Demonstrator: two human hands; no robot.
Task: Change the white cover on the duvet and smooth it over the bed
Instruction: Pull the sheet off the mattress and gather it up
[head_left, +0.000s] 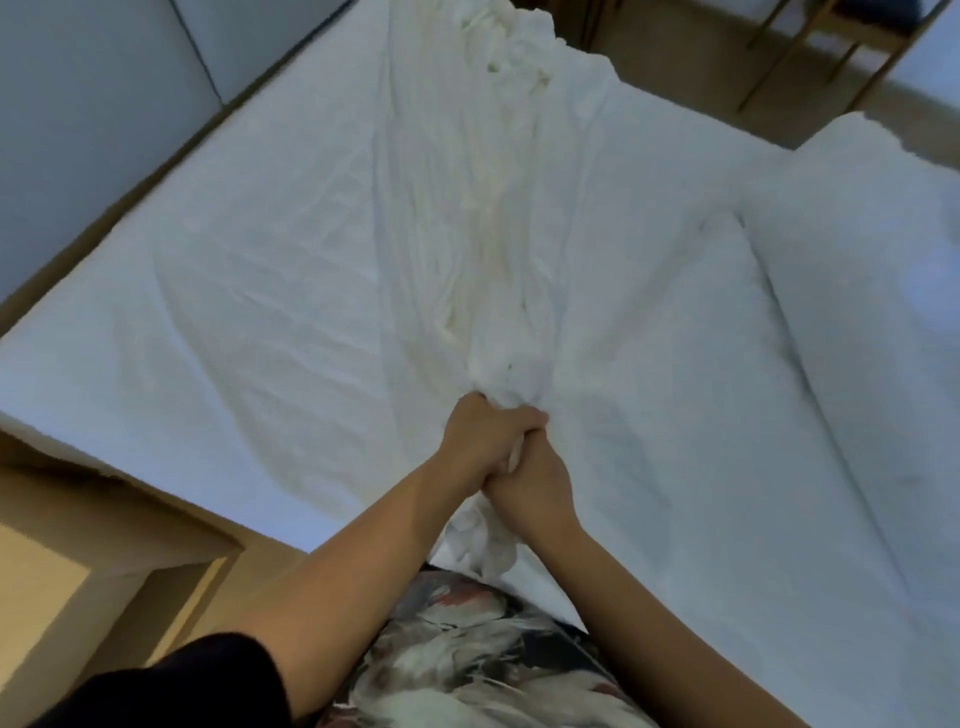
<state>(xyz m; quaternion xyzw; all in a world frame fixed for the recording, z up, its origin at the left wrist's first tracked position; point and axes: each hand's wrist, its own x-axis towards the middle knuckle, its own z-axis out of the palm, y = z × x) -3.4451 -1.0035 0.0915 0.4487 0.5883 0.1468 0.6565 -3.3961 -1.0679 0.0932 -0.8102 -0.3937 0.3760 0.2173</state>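
A white duvet cover (483, 218) lies bunched into a long, creased rope down the middle of the bed (218, 291), from the far edge to the near edge. Both hands meet at its near end. My left hand (480, 434) grips the gathered fabric from the left, fingers curled into the folds. My right hand (535, 480) grips the same bunch just below, pressed against the left hand. A short tail of the cover (480, 545) hangs under my wrists at the bed's near edge. The fingertips are buried in cloth.
A second white bed or folded duvet (862, 270) lies along the right side. A grey padded wall (88, 119) borders the left. A wooden nightstand (67, 582) stands at the lower left, and wooden chair legs (810, 57) show at the top right.
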